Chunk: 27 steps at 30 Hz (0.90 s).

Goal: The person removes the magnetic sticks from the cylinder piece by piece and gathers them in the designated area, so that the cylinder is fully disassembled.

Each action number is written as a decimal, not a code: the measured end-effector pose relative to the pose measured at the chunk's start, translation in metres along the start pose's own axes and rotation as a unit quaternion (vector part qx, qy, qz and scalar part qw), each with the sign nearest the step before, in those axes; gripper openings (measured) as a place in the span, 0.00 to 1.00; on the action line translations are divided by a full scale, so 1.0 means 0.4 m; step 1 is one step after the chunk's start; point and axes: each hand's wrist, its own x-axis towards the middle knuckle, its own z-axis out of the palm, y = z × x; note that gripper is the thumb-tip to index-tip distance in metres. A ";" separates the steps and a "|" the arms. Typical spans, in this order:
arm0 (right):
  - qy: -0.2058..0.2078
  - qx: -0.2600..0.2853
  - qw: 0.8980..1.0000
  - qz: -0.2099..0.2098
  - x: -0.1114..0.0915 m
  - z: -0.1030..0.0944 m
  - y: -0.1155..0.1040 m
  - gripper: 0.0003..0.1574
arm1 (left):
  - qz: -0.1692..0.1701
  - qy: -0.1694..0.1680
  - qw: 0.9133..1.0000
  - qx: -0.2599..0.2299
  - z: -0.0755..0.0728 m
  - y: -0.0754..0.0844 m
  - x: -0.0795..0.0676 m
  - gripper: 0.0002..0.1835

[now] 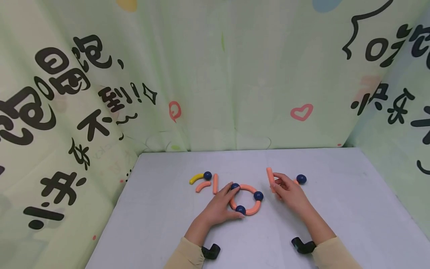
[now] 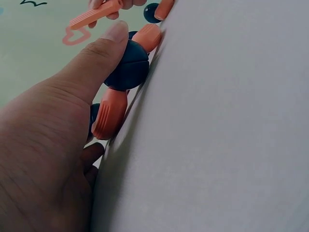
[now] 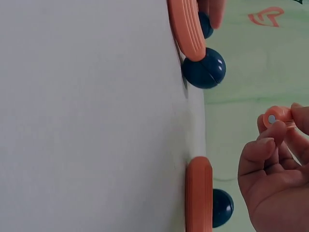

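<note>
A ring (image 1: 247, 186) of curved orange rods and dark blue balls lies on the table. My left hand (image 1: 222, 205) holds it at the left, the thumb on the near ball (image 2: 127, 65) and the fingers by the far ball (image 1: 235, 186). To the right of the ring, my right hand (image 1: 290, 192) pinches a straight orange rod (image 1: 270, 179) between thumb and fingers, raised above the table. A round silvery spot shows on that rod's end (image 3: 272, 119) in the right wrist view. The left hand's other fingers are partly hidden in the left wrist view.
Left of the ring lie a yellow curved rod (image 1: 196, 178) touching a blue ball (image 1: 207, 175), a curved orange rod (image 1: 203, 186) and a straight orange rod (image 1: 215, 184). Beyond my right hand is another blue ball (image 1: 301, 179) beside an orange rod (image 3: 199, 193). A printed curtain (image 1: 208, 74) surrounds the white table (image 1: 161, 209).
</note>
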 end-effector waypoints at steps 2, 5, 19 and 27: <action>0.013 -0.009 1.000 0.004 -0.006 -0.021 0.003 0.34 | 0.001 0.000 1.000 0.001 -0.001 0.000 0.000 0.52; 0.028 -0.031 0.999 0.011 -0.016 -0.055 0.013 0.37 | 0.002 -0.001 1.000 0.006 -0.003 0.002 0.000 0.52; 0.066 -0.069 0.995 0.034 -0.051 -0.196 0.124 0.42 | 0.002 0.000 1.000 -0.005 -0.004 0.005 -0.001 0.48; 0.083 -0.098 0.988 0.091 -0.042 -0.223 0.178 0.42 | -0.003 -0.004 1.000 -0.009 -0.007 0.008 -0.002 0.47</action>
